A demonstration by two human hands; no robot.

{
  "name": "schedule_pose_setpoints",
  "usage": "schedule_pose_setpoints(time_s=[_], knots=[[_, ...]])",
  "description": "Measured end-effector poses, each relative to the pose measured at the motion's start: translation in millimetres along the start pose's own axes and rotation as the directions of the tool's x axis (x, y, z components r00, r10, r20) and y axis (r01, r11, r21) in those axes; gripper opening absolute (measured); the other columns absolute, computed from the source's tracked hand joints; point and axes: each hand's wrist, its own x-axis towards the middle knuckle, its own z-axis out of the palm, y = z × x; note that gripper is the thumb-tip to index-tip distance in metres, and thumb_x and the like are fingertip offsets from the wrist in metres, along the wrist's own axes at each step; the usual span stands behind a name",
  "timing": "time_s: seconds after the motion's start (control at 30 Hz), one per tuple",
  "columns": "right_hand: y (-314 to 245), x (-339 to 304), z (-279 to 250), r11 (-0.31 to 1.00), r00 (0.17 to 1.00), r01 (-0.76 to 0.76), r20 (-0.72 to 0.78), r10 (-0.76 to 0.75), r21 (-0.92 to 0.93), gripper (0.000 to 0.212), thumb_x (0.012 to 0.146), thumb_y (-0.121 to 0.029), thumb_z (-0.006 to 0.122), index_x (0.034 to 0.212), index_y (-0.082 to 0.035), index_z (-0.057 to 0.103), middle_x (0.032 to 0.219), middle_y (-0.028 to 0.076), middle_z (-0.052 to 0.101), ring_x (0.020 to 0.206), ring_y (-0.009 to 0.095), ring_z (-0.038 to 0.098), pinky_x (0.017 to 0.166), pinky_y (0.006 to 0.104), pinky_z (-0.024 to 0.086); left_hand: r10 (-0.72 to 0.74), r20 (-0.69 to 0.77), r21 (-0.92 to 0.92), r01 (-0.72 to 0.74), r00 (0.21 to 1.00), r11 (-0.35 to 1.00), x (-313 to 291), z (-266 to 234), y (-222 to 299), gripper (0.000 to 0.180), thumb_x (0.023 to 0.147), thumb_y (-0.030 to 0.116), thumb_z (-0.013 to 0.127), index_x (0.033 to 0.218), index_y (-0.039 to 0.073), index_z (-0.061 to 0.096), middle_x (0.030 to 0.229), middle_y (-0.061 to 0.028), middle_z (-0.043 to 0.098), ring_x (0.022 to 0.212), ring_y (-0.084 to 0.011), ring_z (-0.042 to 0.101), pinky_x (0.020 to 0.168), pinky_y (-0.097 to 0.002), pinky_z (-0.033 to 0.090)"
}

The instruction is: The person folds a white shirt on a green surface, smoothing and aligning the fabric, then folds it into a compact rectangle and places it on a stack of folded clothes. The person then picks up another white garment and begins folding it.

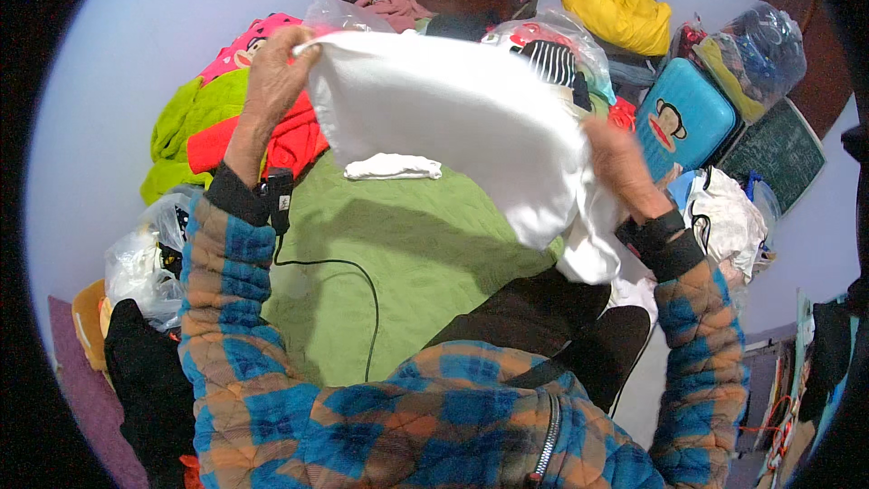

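A white piece of cloth [444, 95], perhaps a garment, is stretched in the air between my two hands. At its upper left corner my left hand [276, 81] is closed, pinching the edge between thumb and fingers. My right hand [625, 167] is blurred by motion and closed at the cloth's right end, where the fabric bunches and hangs down toward my leg. Beneath the raised cloth, a small folded white cloth [392, 167] lies on the green bed cover [416, 254].
Red clothing [303, 131] and a lime-green garment [217, 118] are piled at the left. Farther back are stuffed plastic bags [566, 41] and a yellow bundle [615, 9]. A light-blue case [685, 118] stands at the right. A black cable [371, 281] crosses the bed cover.
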Motion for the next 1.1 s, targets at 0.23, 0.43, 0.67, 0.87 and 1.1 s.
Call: schedule_pose_setpoints(time_s=[0.23, 0.43, 0.67, 0.87, 1.1], knots=[[24, -13, -11, 0.963, 0.986, -0.004, -0.160, 0.049, 0.268, 0.008, 0.084, -0.004, 0.055, 0.092, -0.003, 0.054, 0.066, 0.017, 0.052, 0.060, 0.024, 0.055, 0.058, 0.0333, 0.044, -0.138, -0.102, -0.151, 0.122, 0.985, 0.981, 1, 16, 12, 0.019, 0.082, 0.019, 0.062, 0.093, 0.003, 0.062, 0.074, -0.0053, 0.062, 0.070, -0.0131, 0.057, 0.067, -0.0280, 0.045], [24, -1, -21, 0.950, 0.980, -0.006, -0.185, 0.067, 0.313, 0.006, 0.083, -0.003, 0.055, 0.089, -0.001, 0.055, 0.067, 0.017, 0.053, 0.061, 0.021, 0.054, 0.059, 0.0318, 0.043, -0.152, -0.282, -0.255, 0.079, 0.947, 0.964, 24, 10, 26, 0.023, 0.082, 0.025, 0.064, 0.094, 0.006, 0.063, 0.072, -0.0045, 0.062, 0.066, -0.0120, 0.056, 0.061, -0.0282, 0.045], [22, -2, -14, 0.887, 0.988, -0.095, -0.067, 0.139, 0.451, 0.008, 0.085, -0.006, 0.055, 0.089, 0.001, 0.055, 0.069, 0.006, 0.054, 0.067, 0.012, 0.049, 0.063, 0.0280, 0.043, 0.176, -0.507, -0.038, -0.225, 0.844, 0.974, 41, 1, 59, 0.017, 0.085, 0.022, 0.061, 0.094, 0.007, 0.061, 0.078, -0.0057, 0.063, 0.069, -0.0172, 0.059, 0.064, -0.0301, 0.046], [22, -6, 2, 0.870, 0.989, -0.112, -0.034, 0.146, 0.481, 0.009, 0.085, -0.008, 0.055, 0.088, 0.000, 0.054, 0.068, 0.006, 0.053, 0.068, 0.011, 0.048, 0.064, 0.0280, 0.042, 0.312, -0.468, 0.046, -0.330, 0.827, 0.943, 63, -23, 98, 0.024, 0.089, 0.027, 0.056, 0.105, 0.009, 0.058, 0.088, -0.0055, 0.062, 0.081, -0.0164, 0.059, 0.073, -0.0294, 0.047], [24, -11, 24, 0.817, 0.963, -0.130, -0.125, 0.240, 0.562, 0.011, 0.088, -0.011, 0.052, 0.088, -0.001, 0.055, 0.069, 0.004, 0.052, 0.068, 0.011, 0.048, 0.063, 0.0274, 0.041, 0.751, -0.378, 0.070, -0.793, 0.541, 0.606, 68, -30, 165, 0.006, 0.091, 0.010, 0.051, 0.095, 0.005, 0.053, 0.074, -0.0050, 0.055, 0.064, -0.0108, 0.055, 0.057, -0.0263, 0.047]])
